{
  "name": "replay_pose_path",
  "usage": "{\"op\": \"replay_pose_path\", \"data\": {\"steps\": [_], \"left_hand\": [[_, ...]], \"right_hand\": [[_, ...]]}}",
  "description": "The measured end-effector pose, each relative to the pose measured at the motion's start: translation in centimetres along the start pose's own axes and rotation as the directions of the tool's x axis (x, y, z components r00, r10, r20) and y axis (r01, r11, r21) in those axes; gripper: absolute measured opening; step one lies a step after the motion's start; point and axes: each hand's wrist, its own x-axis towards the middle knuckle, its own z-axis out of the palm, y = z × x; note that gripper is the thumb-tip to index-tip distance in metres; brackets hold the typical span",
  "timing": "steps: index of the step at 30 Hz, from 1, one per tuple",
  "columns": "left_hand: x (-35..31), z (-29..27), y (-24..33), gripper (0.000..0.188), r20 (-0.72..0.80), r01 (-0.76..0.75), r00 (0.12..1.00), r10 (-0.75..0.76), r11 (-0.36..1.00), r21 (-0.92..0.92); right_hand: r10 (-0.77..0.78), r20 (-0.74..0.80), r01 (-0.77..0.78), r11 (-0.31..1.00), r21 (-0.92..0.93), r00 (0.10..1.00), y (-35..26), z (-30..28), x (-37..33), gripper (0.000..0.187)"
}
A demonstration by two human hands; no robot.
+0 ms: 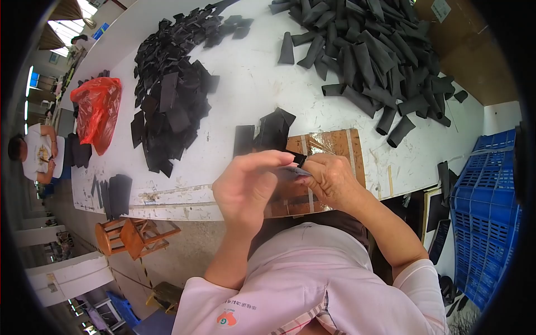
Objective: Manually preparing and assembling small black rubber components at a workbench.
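Observation:
Both my hands meet at the table's near edge, around a small dark sheet piece (298, 171) with a greyish face. My right hand (334, 177) pinches it at its right side. From the left, my left hand (245, 187) curls round its other end, index finger over the top; its other fingertips are partly hidden. Beneath the hands lies a brown board (355, 156) with pale strips. Just beyond, a few flat black pieces (273, 127) rest in a small stack, partly behind my left hand.
Flat black pieces (167, 111) lie heaped at left, and dark rolled tubes (368, 56) at the far right beside a cardboard box (463, 50). A red plastic bag (97, 111) sits farther left. Blue crates (486, 206) stand at right, wooden stools (137, 237) at left. Another person (42, 151) works beyond.

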Motion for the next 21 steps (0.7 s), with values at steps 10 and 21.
{"op": "replay_pose_path", "data": {"steps": [10,21], "left_hand": [[0.8,-0.7,0.2,0.010,0.172,-0.209,0.971,0.169,0.945,0.253],[0.1,-9.1,-9.4,0.044,-0.527,0.430,0.849,0.040,0.528,0.733]], "right_hand": [[-0.040,-0.078,0.039,0.999,-0.019,0.996,-0.8,0.3,0.1,0.030],[0.281,-0.203,-0.039,0.668,0.743,0.938,-1.2,-8.9,7.1,0.046]]}}
